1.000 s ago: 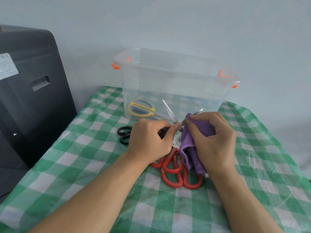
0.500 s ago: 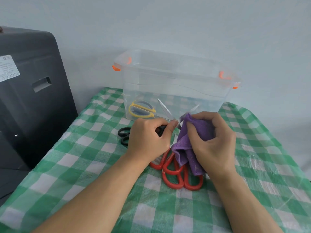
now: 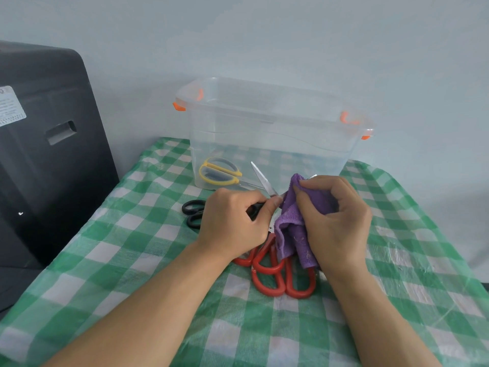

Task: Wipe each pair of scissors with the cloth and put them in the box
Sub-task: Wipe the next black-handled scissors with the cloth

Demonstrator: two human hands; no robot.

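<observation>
1. Left hand (image 3: 232, 223), fingers curled tight round the black handle of an opened pair of steel-bladed scissors (image 3: 262, 181); one blade points far and left.
2. Right hand (image 3: 336, 221), fingers and thumb pinched on a purple terry cloth (image 3: 291, 229), which is folded over the second blade.
3. Clear plastic box with orange latches (image 3: 270, 123), at the far side of the green-and-white checked tablecloth (image 3: 132, 255); a yellow-handled pair of scissors (image 3: 219, 172) lies inside at its left.
4. Red-handled scissors (image 3: 275, 276), on the cloth beneath the hands.
5. Small black-handled scissors (image 3: 193, 213), just left of the left hand.
6. Black case (image 3: 47, 154), at far left.
</observation>
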